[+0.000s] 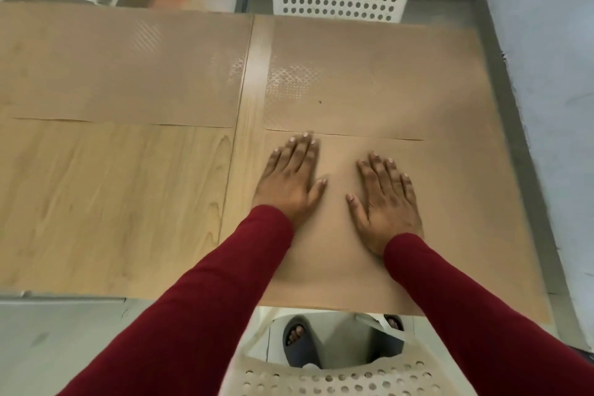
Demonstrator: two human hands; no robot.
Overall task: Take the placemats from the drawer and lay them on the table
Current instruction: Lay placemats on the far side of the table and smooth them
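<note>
On the near right of the bench [112, 202], your left hand [291, 182] and right hand [384, 202] lie flat and open on a placemat [450, 235], gripping nothing: you're smoothing it. Two more mats [128, 74] lie beyond; next, probably cover the bare near-left corner.

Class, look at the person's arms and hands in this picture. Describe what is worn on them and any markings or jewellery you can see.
Both arms are covered to the wrist by long, close-fitting dark red sleeves, plain with no pattern or logo. The left hand and right hand are bare: no gloves, and no watch or bracelet shows. The fingernails are short and look unpainted. Whether a ring is worn is too blurred to tell.
</note>
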